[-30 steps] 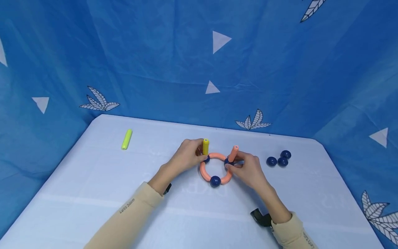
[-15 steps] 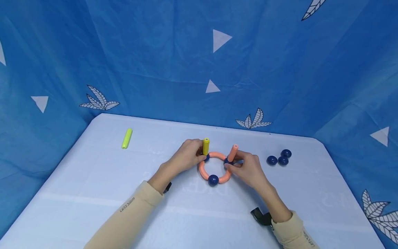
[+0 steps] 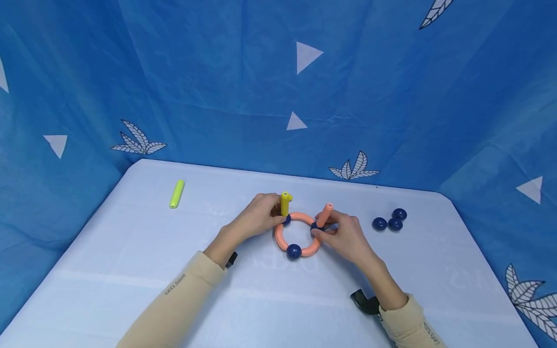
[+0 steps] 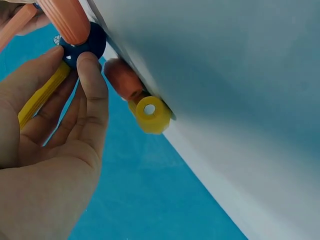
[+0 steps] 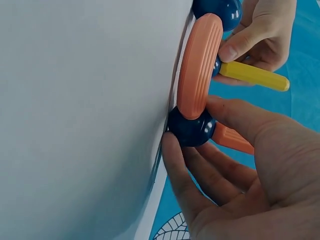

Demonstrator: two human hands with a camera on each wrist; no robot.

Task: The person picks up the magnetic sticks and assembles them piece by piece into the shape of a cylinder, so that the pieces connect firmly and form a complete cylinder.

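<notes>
A: From the head view, what are the hands doing?

B: The left hand is pinching the left blue ball between thumb and fingers, and a yellow stick is standing upright on it. The right hand is pinching the right blue ball the same way, with an orange stick leaning up from it.

A: Where's the ring sitting?

B: It's lying near the middle of the white table, its 3 curved orange rods joining 3 blue balls; the front blue ball is sitting nearest the person. A yellow piece is peeking out behind the yellow stick.

A: And farther out?

B: 3 loose blue balls are clustering on the right, and a lime stick is lying well apart on the left.

A: The left wrist view?

B: Fingertips are pressing the ball there, the yellow stick is running down between thumb and fingers, and a separate orange piece is lying beyond, beside the yellow piece.

A: The right wrist view?

B: The thumb and fingers are closing round that ball; a curved orange rod is reaching from it to the front ball.
</notes>
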